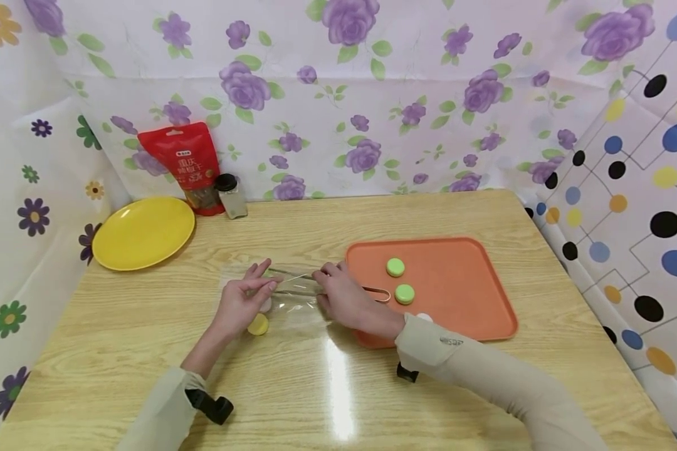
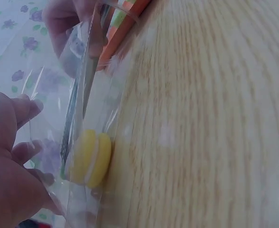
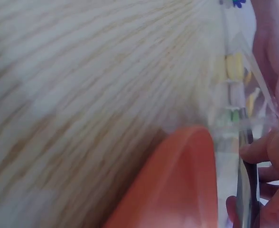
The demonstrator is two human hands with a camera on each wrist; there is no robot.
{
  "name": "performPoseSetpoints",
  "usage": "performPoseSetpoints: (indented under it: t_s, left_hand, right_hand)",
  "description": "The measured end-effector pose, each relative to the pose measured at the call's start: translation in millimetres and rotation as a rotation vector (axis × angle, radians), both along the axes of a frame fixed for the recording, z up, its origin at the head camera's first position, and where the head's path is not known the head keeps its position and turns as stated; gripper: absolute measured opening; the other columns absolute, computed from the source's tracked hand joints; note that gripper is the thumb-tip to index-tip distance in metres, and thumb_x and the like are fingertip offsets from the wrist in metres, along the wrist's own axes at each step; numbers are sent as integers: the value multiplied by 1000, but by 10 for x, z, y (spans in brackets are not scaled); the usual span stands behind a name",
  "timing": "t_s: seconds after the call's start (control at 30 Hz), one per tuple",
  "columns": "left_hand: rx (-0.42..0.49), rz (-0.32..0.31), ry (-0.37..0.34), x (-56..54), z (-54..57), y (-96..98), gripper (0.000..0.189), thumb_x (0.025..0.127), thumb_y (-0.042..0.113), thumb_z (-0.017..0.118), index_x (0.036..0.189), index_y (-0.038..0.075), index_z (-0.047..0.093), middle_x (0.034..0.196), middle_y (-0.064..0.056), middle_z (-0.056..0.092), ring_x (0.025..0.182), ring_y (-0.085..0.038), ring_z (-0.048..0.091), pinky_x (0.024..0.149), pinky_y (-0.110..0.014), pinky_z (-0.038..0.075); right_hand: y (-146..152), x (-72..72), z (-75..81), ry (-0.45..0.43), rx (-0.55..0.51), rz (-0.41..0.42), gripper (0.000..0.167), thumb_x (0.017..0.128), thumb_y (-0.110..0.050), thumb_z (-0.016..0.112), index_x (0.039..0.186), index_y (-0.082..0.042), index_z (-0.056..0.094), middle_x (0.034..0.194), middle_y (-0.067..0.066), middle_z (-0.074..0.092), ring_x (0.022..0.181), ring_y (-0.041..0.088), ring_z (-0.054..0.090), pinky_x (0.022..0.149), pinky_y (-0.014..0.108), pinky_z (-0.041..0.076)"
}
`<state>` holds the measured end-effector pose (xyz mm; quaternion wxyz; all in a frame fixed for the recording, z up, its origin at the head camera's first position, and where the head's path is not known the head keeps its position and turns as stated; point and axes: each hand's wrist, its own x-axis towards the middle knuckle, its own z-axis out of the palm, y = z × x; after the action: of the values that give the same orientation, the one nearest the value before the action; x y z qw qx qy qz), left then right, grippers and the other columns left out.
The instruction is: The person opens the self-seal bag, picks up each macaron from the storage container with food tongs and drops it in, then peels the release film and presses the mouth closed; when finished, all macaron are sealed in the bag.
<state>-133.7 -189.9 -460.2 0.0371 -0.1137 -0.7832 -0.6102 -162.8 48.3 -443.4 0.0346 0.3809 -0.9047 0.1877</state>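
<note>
A clear plastic bag (image 1: 296, 318) lies across the middle of the table, its upper edge pinched between the thumb and finger of my left hand (image 1: 239, 307). With my right hand (image 1: 344, 297) I grip metal tongs (image 1: 377, 294), whose arms reach leftward into the bag. A yellow macaron (image 2: 89, 159) sits inside the bag near my left hand. Beside it, a pale macaron (image 3: 236, 94) and a green macaron (image 3: 234, 115) show through the plastic. The green one is near the tong tips; whether they grip it is hidden.
An orange tray (image 1: 457, 275) on the right bears two green macarons (image 1: 399, 280) and a white one (image 1: 424, 317), partly covered by my right arm. At the back left are a yellow plate (image 1: 143, 233), a red pouch (image 1: 186, 160) and a black-capped jar (image 1: 232, 197).
</note>
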Motion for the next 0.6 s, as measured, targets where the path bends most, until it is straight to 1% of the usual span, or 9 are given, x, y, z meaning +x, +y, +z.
performPoseSetpoints:
  t_s: [0.07,0.2,0.33,0.43,0.47,0.53,0.6]
  left_hand:
    - [5,-2,1,-5,-4,0,18,98,-1,63,106,-15,71,136,-33,52,144,-49,22,118,-56,13]
    - [10,-9,-12,-5,-4,3,19,98,-1,62,106,-16,70,139,-33,49,144,-49,20,118,-56,12]
    - [10,-5,-37,-2,7,5,21,99,2,62,107,-15,70,144,-31,45,145,-48,19,118,-56,11]
    - [5,-1,-46,1,21,1,21,99,3,63,108,-15,70,145,-30,44,146,-48,18,118,-56,11]
    - [6,-1,-50,3,28,-1,22,99,3,63,108,-15,70,145,-30,44,146,-47,18,118,-56,11]
    - [11,-4,-52,7,34,-4,22,99,4,62,109,-15,70,145,-30,44,146,-47,17,118,-56,11]
    - [17,-7,-49,8,32,-9,22,99,3,62,109,-15,70,145,-31,44,146,-48,17,118,-56,11]
  right_hand:
    - [83,12,28,-16,-19,-2,29,90,-2,72,117,3,64,107,15,61,95,31,53,83,40,43]
    - [326,79,64,-61,-68,-2,29,90,0,71,118,2,64,109,14,59,93,32,50,79,40,45]
    - [659,161,85,-55,-108,6,31,90,0,73,120,1,65,111,14,59,95,30,52,80,41,45]
    - [943,226,109,-42,-101,-5,34,89,0,74,122,1,65,110,14,58,94,30,51,76,40,45]
    - [1041,248,118,-45,-94,-15,36,89,0,74,124,1,64,111,14,57,96,31,50,75,39,45]
    - [1236,287,127,-68,-89,-35,38,90,3,71,126,1,62,109,15,55,93,29,47,69,35,44]
    - [1425,321,136,-77,-84,-52,38,90,4,70,127,1,62,108,16,54,94,30,46,67,34,44]
